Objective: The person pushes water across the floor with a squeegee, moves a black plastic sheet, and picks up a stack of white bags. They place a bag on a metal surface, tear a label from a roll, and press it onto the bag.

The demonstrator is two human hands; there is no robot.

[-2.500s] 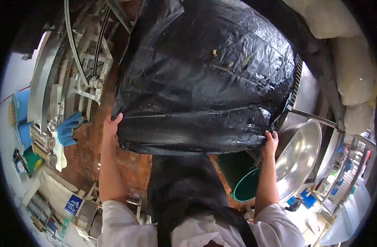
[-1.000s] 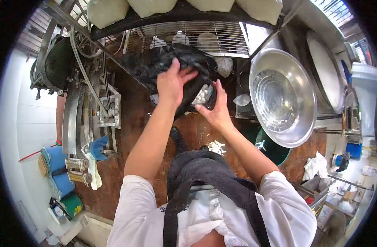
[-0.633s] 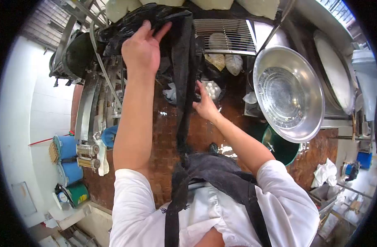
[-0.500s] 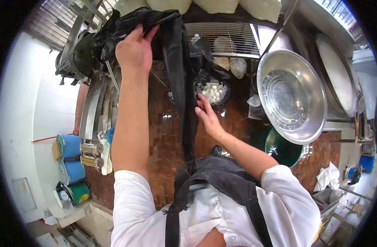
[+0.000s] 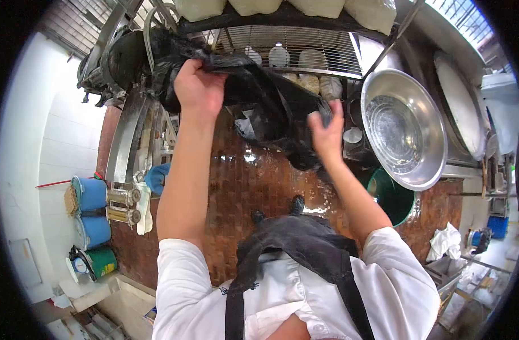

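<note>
A crumpled black plastic bag (image 5: 259,85) stretches across in front of me, from the dark bundle at the upper left to my right hand. My left hand (image 5: 200,93) is raised, with its fingers closed on the upper part of the plastic. Farther right, my right hand (image 5: 328,133) is partly blurred; its thumb and fingers are around the plastic's right end. The lower edge of the bag hangs in loose folds above the brown tiled floor (image 5: 242,192).
A large metal basin (image 5: 404,130) leans at the right, above a green tub (image 5: 390,198). White bottles (image 5: 279,55) stand on a wire rack behind the plastic. Blue buckets (image 5: 92,195) and a metal roller machine (image 5: 123,207) are at the left.
My right hand has moved right and up, and the plastic that hung down now spreads sideways. My left hand has shifted slightly right and down. The white chunks are now covered.
</note>
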